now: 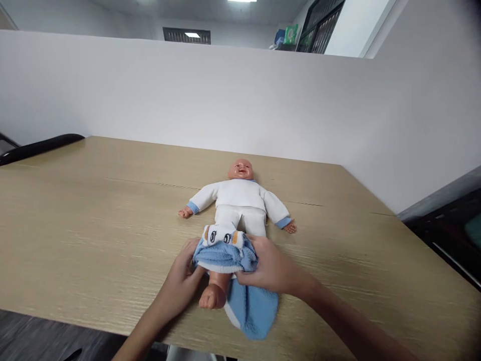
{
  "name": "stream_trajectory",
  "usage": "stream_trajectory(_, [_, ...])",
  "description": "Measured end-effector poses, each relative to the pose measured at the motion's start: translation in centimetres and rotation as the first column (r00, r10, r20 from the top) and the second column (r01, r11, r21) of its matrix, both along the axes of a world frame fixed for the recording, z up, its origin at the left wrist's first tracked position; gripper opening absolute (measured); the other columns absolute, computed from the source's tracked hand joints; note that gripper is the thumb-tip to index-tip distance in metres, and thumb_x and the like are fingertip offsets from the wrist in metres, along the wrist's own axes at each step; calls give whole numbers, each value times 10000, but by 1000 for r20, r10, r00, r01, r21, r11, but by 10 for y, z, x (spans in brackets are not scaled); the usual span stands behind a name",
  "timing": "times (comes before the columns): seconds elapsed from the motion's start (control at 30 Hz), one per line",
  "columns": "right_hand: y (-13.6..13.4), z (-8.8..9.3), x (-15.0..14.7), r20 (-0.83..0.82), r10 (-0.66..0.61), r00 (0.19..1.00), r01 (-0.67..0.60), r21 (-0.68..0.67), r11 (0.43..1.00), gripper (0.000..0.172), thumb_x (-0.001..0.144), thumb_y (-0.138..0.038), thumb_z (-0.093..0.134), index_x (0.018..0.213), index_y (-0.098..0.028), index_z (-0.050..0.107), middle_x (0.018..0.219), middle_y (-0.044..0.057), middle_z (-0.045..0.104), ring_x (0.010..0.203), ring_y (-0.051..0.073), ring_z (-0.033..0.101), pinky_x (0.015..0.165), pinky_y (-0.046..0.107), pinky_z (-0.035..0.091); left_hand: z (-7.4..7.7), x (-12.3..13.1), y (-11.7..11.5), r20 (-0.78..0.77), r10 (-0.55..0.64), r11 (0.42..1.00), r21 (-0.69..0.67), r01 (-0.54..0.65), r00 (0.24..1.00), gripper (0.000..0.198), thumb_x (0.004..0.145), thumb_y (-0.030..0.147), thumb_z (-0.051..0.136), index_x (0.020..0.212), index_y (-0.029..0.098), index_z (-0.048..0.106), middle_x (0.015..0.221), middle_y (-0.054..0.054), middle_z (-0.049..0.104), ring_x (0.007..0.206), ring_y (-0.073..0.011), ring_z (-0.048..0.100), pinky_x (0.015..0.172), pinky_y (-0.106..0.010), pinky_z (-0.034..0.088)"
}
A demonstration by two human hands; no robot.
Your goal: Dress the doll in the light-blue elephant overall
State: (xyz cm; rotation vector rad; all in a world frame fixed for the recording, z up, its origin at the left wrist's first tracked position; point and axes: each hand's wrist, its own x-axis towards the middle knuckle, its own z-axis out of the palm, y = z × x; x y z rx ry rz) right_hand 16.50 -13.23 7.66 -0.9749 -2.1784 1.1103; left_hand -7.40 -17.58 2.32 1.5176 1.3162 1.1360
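A baby doll point(240, 194) lies on its back, head toward the wall, in a white top with blue cuffs. Its lower legs are inside bunched blue-and-white fleecy doll trousers point(225, 255) with a printed cartoon face. One bare foot point(213, 296) sticks out at the near end. The other foot is hidden by the fabric, where a blue trouser leg point(253, 311) lies flat on the table. My left hand point(184, 278) grips the bunched trousers on the left side. On the right side, my right hand point(272, 265) is closed on the same fabric, thumb and fingers around it.
The wooden table point(112, 215) reaches back to a white partition wall point(188, 95). A black chair back point(41, 149) stands at the left edge, and a dark object point(447, 225) is beyond the right edge.
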Motion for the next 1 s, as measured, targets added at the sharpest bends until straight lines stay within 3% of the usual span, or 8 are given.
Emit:
stream_trajectory(0.17, [15,-9,29,27,-51,998,52,-31,998,665,814,-434,907,1398,-224,667,1346,92,747,1227,319,695,1085,433,544,21,-16,14,-41,-149,988,-52,147,988,450,983,455,682,1360,215,731,1468,-129,710,1397,-344,636,1222,-484,502])
stream_trajectory(0.23, [18,-18,42,-15,-88,996,87,-89,992,680,837,-495,896,1408,-207,667,1396,110,719,1290,332,666,1131,447,526,28,-24,16,-72,-212,976,-70,207,975,533,982,483,696,1460,246,674,1511,-116,685,1402,-341,635,1212,-469,516])
stream_trajectory(0.33, [21,-40,53,-191,-91,977,26,-320,947,582,885,-509,851,1341,-182,697,1287,86,754,1230,303,698,1104,427,546,32,-33,19,-131,-283,958,-97,272,950,623,968,495,733,1535,283,589,1562,-104,642,1426,-344,616,1209,-469,519])
stream_trajectory(0.47, [23,-66,54,-387,-300,872,32,-566,824,857,727,-502,971,1463,-227,630,1296,78,764,1259,299,700,1117,431,532,37,-28,29,-88,-317,946,-94,309,944,684,1040,525,639,1647,304,413,1705,-130,465,1500,-322,541,1236,-482,489])
stream_trajectory(0.67, [20,-65,53,-510,-361,781,-116,-686,718,800,610,-460,1026,1307,-217,719,1062,49,786,973,219,726,896,312,550,64,1,70,-311,-358,920,41,389,880,766,991,540,725,1662,304,439,1672,-114,492,1552,-315,463,1283,-458,407])
stream_trajectory(0.77, [17,-60,54,-538,-341,771,-145,-670,728,719,656,-478,1002,1268,-214,731,1028,40,766,930,202,695,872,298,526,82,17,97,-464,-469,833,50,551,751,775,910,585,800,1585,281,571,1445,-108,680,1352,-330,612,1136,-423,506])
stream_trajectory(0.87, [15,-59,55,-544,-350,763,-135,-663,736,686,676,-503,986,1247,-216,737,1070,53,763,951,210,672,868,299,512,92,33,122,-549,-594,713,-20,701,588,497,867,591,830,1235,257,806,1083,-59,777,1079,-300,693,981,-364,536])
stream_trajectory(1.0, [13,-59,57,-565,-377,734,-149,-676,722,703,682,-465,1002,1291,-243,730,1112,40,759,988,196,661,853,265,498,92,50,145,-321,-851,491,-206,847,415,385,869,547,819,1006,189,785,905,-17,746,836,-206,679,779,-275,527])
